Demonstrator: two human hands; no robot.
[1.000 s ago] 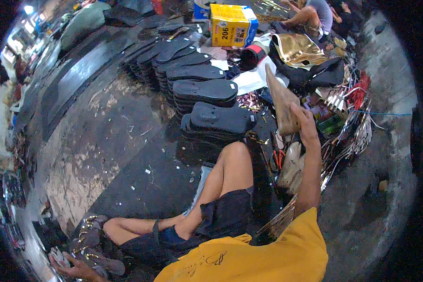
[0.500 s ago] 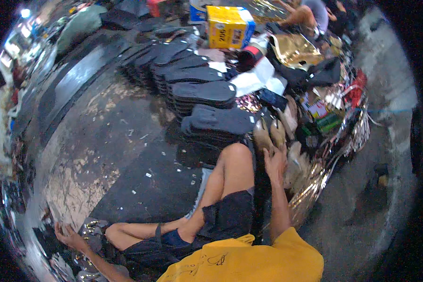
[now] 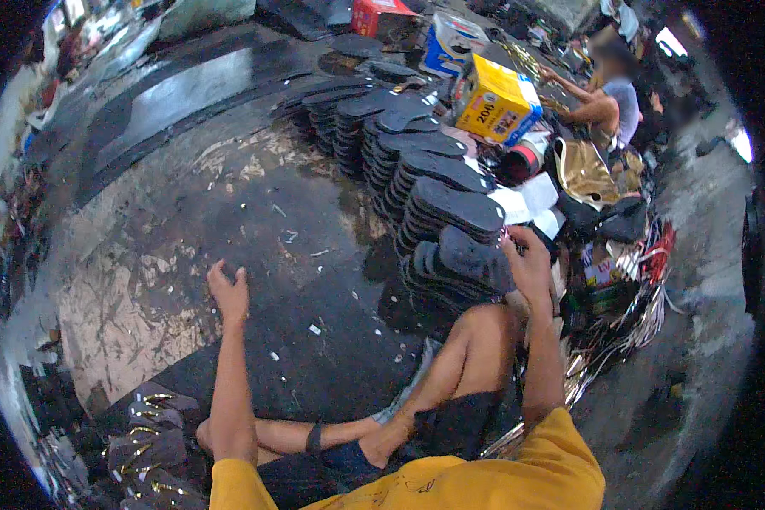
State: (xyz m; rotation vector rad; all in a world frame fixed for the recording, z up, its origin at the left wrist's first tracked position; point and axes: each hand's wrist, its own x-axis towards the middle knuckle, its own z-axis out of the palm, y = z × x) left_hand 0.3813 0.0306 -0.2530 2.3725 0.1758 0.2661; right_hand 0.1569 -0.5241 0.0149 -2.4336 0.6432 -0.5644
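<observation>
My left hand (image 3: 229, 293) is raised above the dark floor mat, its thumb and forefinger apart, with nothing visible between them. At the near end of the row of black sole stacks (image 3: 463, 208), my right hand (image 3: 530, 265) is closed, fingertips bent together. A small pinkish, glittery patch (image 3: 507, 239) shows by those fingertips; whether they grip a piece from it is too small to make out. By my left leg lie several dark sandals with gold straps (image 3: 149, 442).
A yellow and blue carton (image 3: 495, 100) stands beyond the soles, with white paper (image 3: 529, 200) nearer. Gold sheet material (image 3: 586, 174) and shiny strips (image 3: 608, 327) lie to the right. Another person (image 3: 608, 102) sits at the far right.
My left hand has come up from the lower left to above the mat. My right hand has left the pair of light-toned shoe pieces and moved to the sole stacks. The view has turned.
</observation>
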